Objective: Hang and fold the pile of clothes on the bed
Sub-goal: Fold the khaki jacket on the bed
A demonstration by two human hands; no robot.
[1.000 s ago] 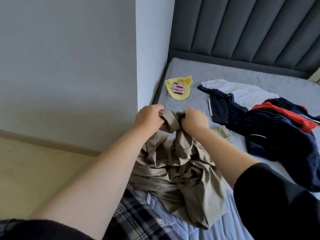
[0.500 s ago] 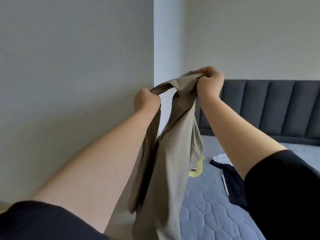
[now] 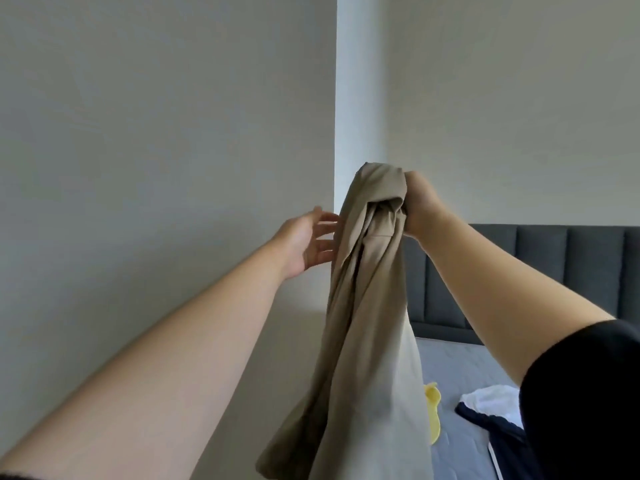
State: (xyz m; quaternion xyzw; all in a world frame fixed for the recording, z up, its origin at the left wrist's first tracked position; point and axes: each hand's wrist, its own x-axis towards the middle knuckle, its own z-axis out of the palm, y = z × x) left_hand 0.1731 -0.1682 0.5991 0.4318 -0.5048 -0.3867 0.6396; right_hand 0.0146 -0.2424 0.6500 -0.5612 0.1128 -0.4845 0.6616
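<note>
A beige garment hangs in the air in front of me, bunched at its top. My right hand grips that bunched top at about head height. My left hand is beside the cloth on its left, fingers spread and straight, their tips at the fabric's edge and holding nothing. The garment's lower part falls out of the frame at the bottom. On the bed behind lie a dark navy garment and a white one, partly hidden by my right sleeve.
A yellow cloth lies on the grey mattress near the wall corner. A dark padded headboard stands behind the bed. Plain walls fill the left side and the top.
My left hand has let go of the beige garment and opened beside it. The right hand alone now holds the cloth up, gathered into one bunch.
</note>
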